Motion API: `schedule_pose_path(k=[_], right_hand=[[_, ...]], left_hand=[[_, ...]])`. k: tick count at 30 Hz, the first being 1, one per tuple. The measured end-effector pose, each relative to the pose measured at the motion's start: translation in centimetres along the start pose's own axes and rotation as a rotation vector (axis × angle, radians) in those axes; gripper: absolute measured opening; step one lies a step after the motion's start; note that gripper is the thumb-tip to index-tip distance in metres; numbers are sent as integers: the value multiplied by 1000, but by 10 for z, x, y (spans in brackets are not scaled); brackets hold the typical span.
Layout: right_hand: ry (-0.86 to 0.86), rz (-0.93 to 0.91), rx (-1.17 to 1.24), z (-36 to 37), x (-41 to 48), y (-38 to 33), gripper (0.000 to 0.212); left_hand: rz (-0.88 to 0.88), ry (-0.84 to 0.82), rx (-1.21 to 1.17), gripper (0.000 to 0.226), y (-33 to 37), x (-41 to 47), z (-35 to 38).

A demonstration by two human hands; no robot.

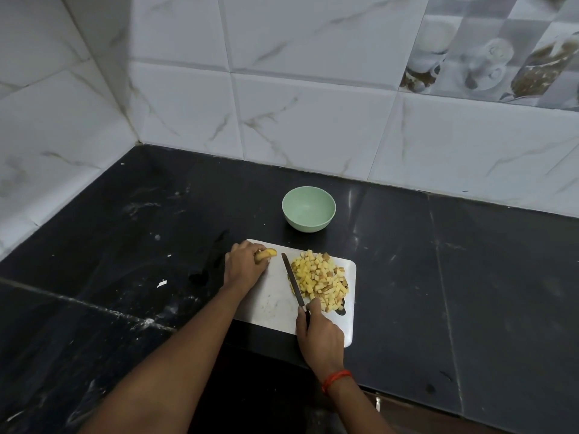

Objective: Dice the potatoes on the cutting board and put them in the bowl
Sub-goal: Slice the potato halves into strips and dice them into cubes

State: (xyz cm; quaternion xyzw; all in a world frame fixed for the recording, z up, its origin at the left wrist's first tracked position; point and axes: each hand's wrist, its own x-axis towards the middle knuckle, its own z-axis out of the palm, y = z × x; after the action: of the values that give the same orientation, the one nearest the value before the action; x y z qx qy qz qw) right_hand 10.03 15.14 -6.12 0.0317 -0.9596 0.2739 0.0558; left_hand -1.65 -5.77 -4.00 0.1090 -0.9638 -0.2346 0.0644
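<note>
On white plastic cutting board (269,300) | left hand (242,264) clamps yellow potato wedge (266,254) | right hand (319,335) grips black-handled knife (293,283) beside diced pile (321,278) | dicing step; next: cut wedge, fill empty green bowl (308,208)

Left hand (242,261) holds a potato piece (265,254); right hand (319,335) rests the knife (293,281) against the diced potatoes (322,278).

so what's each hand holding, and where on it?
Right hand grips the knife by its handle. Left hand holds an uncut potato piece by its left end, pressed to the cutting board.
</note>
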Motion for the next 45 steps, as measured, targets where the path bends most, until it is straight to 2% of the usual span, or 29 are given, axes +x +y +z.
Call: schedule_pose_path(k=[6,10,15,18,22,24,26,30,35,37,39,41,45], right_hand=[[23,-16,2,4,0,1,24],[4,-21,-2,3,0,2,16],[-9,-27,14,1,0,1,18],[-13,-20,21,-1,0,0,16],[-11,-14,11,0,1,-1,17],[-8,-12,4,0,1,0,16],[-13,-6,-5,1,1,0,18],[-16,5,-12,-2,2,-2,18],[-23,-11,-14,-4,2,-3,15],[-31,-3,-22,-5,2,-3,17],[-35,7,-17,-5,2,-4,18],[-32,4,-15,-6,1,-5,18],[-27,1,-21,-5,1,-5,15]], left_hand=[[8,-39,56,30,15,11,-1],[12,-60,83,23,21,17,-3],[153,-116,93,14,24,26,-4],[142,3,-112,13,23,29,-3],[-135,273,-537,8,32,28,-15],[-219,248,-623,12,36,23,-25],[-198,119,-635,16,36,10,-34],[-66,-51,-444,22,22,-29,-25],[-77,-27,-149,25,-1,-59,-5],[-74,-9,-154,29,-9,-64,-4],[-52,-25,-259,32,-16,-67,-7],[78,-72,-288,37,-21,-67,-12],[364,-203,-81,39,-28,-60,-20]])
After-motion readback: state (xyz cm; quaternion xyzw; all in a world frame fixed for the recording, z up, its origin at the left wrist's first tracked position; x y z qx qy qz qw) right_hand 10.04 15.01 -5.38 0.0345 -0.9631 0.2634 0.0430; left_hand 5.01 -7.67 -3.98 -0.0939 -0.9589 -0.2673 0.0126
